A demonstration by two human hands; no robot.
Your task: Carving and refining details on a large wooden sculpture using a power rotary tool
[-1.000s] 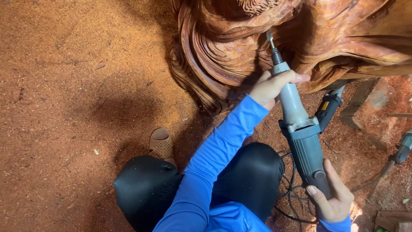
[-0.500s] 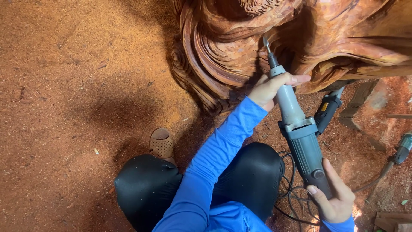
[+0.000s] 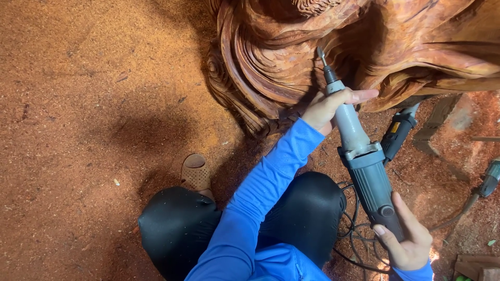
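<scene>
Reddish carved wood (image 3: 291, 57) fills the top of the head view, above a floor (image 3: 78, 104) thick with sawdust. The left hand (image 3: 330, 106) wraps its fingers round the pale neck of a grey die grinder (image 3: 359, 156), whose bit touches a groove in the carving. The right hand (image 3: 409, 242) grips the tool's rear end, fingers closed. A second power tool (image 3: 397, 131) lies just beside.

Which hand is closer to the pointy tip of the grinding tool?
Left. The left hand grips the tool's neck just below the pointy tip; the right hand holds the far rear end.
</scene>
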